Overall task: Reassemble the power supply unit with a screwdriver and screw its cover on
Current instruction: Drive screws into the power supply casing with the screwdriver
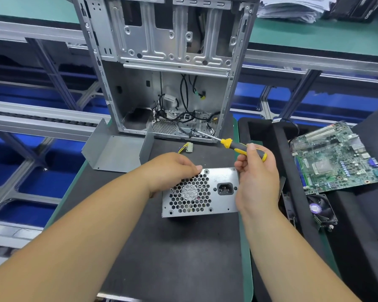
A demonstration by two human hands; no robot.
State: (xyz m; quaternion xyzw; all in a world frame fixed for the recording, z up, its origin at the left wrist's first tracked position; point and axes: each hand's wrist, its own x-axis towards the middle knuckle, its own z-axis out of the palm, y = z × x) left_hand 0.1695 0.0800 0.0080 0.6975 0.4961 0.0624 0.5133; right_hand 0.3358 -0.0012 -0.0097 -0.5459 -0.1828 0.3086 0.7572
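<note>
The power supply unit (214,205) stands on the black mat, its honeycomb fan grille and power socket facing me. My left hand (170,171) grips its top left edge, fingers curled over the grille corner. My right hand (255,177) holds a yellow and grey screwdriver (234,146) above the unit's right side, with the shaft pointing up and left toward the case. The bent grey metal cover (116,153) lies apart on the mat at the back left. A white connector (189,147) on yellow wires lies behind the unit.
An open grey computer case (168,62) stands upright behind the mat, cables loose inside. A green motherboard (336,158) and a cooling fan (321,210) sit in a black foam tray on the right. Conveyor rails run along the left.
</note>
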